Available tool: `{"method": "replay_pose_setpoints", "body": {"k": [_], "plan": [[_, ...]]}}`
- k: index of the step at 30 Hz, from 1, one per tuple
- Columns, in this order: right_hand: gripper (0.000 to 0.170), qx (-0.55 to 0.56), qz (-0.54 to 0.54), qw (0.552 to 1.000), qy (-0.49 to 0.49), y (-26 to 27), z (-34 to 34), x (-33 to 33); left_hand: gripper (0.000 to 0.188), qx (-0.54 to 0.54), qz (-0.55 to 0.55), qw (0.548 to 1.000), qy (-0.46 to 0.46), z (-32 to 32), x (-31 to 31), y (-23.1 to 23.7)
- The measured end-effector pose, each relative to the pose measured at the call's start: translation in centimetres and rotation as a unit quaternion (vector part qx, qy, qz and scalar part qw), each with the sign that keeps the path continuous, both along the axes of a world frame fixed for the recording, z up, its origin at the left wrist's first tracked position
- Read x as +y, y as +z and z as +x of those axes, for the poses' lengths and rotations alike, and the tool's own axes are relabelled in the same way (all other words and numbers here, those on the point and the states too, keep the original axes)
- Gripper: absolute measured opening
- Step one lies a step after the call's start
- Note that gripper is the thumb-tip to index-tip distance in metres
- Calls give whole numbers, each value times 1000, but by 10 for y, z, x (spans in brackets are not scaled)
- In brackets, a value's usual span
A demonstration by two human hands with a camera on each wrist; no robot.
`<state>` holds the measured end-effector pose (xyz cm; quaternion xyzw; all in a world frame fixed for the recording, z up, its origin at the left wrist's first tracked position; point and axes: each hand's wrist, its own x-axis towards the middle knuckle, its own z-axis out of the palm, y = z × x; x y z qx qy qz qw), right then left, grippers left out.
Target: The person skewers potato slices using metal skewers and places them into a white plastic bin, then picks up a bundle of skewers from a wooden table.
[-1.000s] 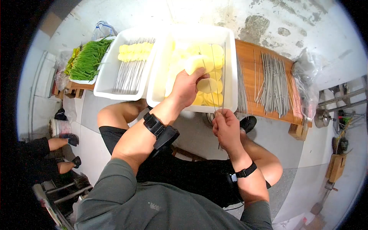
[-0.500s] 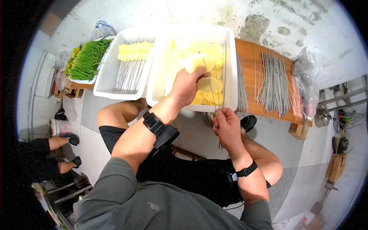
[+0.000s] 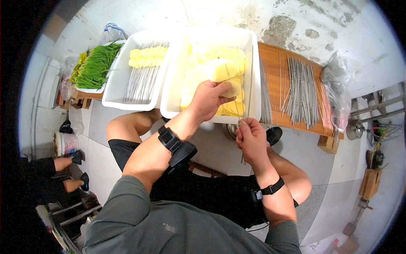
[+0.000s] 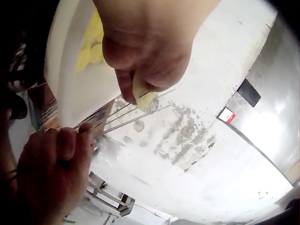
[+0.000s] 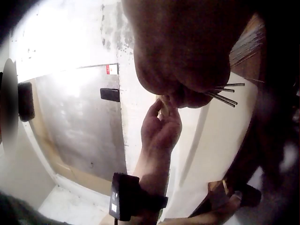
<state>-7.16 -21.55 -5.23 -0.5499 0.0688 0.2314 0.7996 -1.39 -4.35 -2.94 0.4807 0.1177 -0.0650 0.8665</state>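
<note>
Over the large white tub (image 3: 169, 99), my left hand (image 3: 207, 100) pinches a round, pale yellow potato slice (image 3: 233, 89) between thumb and fingers. Another potato slice (image 3: 221, 70) shows just beyond the thumb, with a skewer through it. At the tub's near edge my right hand (image 3: 252, 139) grips several thin metal skewers (image 3: 238, 111) near their lower part. Their blunt ends (image 5: 226, 96) stick out behind that hand in the right wrist view. In the left wrist view the pinched slice (image 4: 142, 93) sits on a skewer, and a second skewer runs alongside.
More potato slices (image 3: 230, 111) lie in the large tub. Left of it, a smaller white tub (image 3: 111, 95) holds skewers threaded with slices. Green vegetable stalks (image 3: 98, 65) fill a tray farther left. Bare skewers (image 3: 302, 93) lie on the wooden board (image 3: 272, 53) at right, near a plastic bag (image 3: 336, 80).
My left hand has shifted slightly toward me, its thumb now on the nearer slice, which sits a little farther up the skewer. My right hand has stayed nearly still.
</note>
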Motion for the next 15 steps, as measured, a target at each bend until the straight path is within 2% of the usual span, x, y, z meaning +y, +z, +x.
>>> {"method": "replay_pose_setpoints", "body": {"k": [10,12,13,15], "plan": [[12,-5,-10,1000,8,-2,0,-2,26,-1,-5,1000,3,3,3,-9],[14,-67,-80,995,0,-12,1,-2,26,94,212,968,99,4,0,-12],[14,-66,-79,995,-2,-17,1,-1,26,94,213,968,98,1,0,-12],[11,-180,-174,968,-29,-22,0,2,32,36,112,991,57,-6,-1,-6]]}}
